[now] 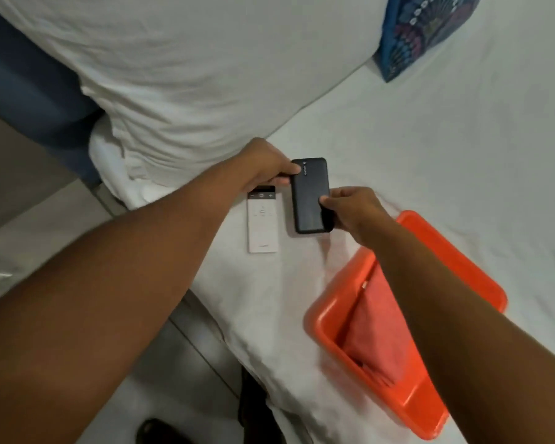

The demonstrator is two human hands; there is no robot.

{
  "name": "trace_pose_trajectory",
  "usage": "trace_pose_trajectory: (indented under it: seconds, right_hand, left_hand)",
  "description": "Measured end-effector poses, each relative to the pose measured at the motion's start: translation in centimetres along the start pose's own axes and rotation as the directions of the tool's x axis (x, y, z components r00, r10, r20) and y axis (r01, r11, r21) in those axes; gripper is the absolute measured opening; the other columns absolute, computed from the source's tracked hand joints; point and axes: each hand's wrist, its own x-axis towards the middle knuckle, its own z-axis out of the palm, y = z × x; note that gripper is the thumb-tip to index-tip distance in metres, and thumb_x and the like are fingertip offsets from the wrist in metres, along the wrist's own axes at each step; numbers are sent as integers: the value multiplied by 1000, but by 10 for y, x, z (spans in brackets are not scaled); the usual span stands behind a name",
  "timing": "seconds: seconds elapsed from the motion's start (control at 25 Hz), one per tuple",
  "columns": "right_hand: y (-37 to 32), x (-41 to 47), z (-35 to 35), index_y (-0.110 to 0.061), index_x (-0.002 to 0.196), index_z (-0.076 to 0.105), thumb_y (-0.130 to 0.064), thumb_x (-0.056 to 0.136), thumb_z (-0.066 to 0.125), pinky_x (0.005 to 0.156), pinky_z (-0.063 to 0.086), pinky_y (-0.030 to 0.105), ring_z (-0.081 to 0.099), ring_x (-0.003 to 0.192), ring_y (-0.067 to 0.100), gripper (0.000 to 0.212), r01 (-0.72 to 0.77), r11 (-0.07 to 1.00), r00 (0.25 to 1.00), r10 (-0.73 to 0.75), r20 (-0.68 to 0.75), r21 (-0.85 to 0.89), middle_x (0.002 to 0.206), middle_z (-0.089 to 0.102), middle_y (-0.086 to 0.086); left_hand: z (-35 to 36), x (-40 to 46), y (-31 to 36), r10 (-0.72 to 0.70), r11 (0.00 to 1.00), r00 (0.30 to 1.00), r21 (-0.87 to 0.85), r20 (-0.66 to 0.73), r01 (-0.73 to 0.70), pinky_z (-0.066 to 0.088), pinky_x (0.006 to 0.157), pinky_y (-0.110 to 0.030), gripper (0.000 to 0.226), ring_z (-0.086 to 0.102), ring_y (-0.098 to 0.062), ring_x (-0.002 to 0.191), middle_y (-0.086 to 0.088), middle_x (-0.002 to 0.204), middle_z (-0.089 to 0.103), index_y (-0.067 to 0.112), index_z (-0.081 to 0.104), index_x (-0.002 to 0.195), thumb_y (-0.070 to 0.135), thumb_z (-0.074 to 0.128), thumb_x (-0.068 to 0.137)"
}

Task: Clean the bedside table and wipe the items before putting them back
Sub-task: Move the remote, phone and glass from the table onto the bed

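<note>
Black phone [310, 195], gripped at its ends by left hand [265, 165] and right hand [353, 211], beside white remote [262, 221] near the bed [430, 155] edge; orange basin [334, 322] close by.

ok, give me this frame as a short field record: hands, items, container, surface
left hand: pinching top end of black phone
right hand: gripping phone's lower right edge
phone: back side up, at the bed sheet
white remote: flat on sheet, just left of phone, untouched
orange tray: on sheet, right of phone
pink cloth: inside tray
</note>
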Motion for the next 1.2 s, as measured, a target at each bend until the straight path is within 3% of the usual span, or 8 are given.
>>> trace_pose_trajectory:
  seconds: [0.16,0.36,0.56,0.68,0.84,0.96,1.12,1.2]
  right_hand:
    - [15,41,-28,-5,92,71,-6,84,77,92,57,54,71,102,35,10,-171,985,982,168,-83,-38,111,72,21]
    - [25,57,-24,1,102,72,-15,68,89,88,59,52,73,93,37,42,-211,967,971,191,-142,-142,102,75,21]
    - [12,32,-20,8,84,74,-12,62,89,80,61,51,69,71,29,33,-19,958,948,-75,-310,-288,81,73,25]
    - [-14,5,24,3,86,72,-18,68,81,73,56,36,71,84,35,29,149,860,886,-336,-321,-487,88,74,23]
    - [-26,-43,162,-10,96,77,-18,73,79,83,56,30,70,80,19,25,460,794,852,-521,-55,-396,84,76,5]
    - [1,-71,286,-17,96,76,-18,74,79,81,54,22,68,74,10,22,503,821,864,-476,165,-269,76,70,-6]
    - [50,-85,437,-10,105,72,-14,76,82,87,55,26,67,86,19,32,525,774,807,-321,496,-354,91,71,4]
    - [65,-87,492,-9,119,66,-18,74,85,93,52,27,67,103,24,50,586,688,759,-282,587,-427,111,71,10]
  left_hand:
    - [43,32,13,-104,957,993,277,59,84,58,53,-22,22,73,-17,54,-12,79,75,3,67,91,9,83,78]
    - [48,43,4,-125,954,992,274,-12,124,62,57,-22,26,77,-17,63,-11,96,73,7,61,89,7,84,77]
    - [32,30,6,6,954,997,299,-74,16,60,75,-26,22,73,-20,63,-7,77,77,8,66,78,16,86,74]
    - [-22,1,-9,37,998,991,-49,-131,-44,64,76,-34,15,75,-27,74,-13,78,74,-5,73,81,-1,84,71]
    - [-131,-70,-99,-45,890,962,-448,-270,-84,62,61,-23,10,71,-23,70,-16,80,69,0,68,84,-7,74,82]
    - [-208,-122,-196,-219,833,883,-550,-415,-52,60,59,-24,6,67,-16,52,-14,69,69,-4,67,91,-4,71,86]
    - [-307,-164,-328,-526,815,664,-539,-532,214,60,86,-44,27,66,-26,77,-19,91,69,1,65,85,11,87,74]
    - [-346,-171,-370,-504,862,614,-311,-608,399,59,90,-44,45,72,-30,94,-19,108,73,1,69,100,21,92,68]
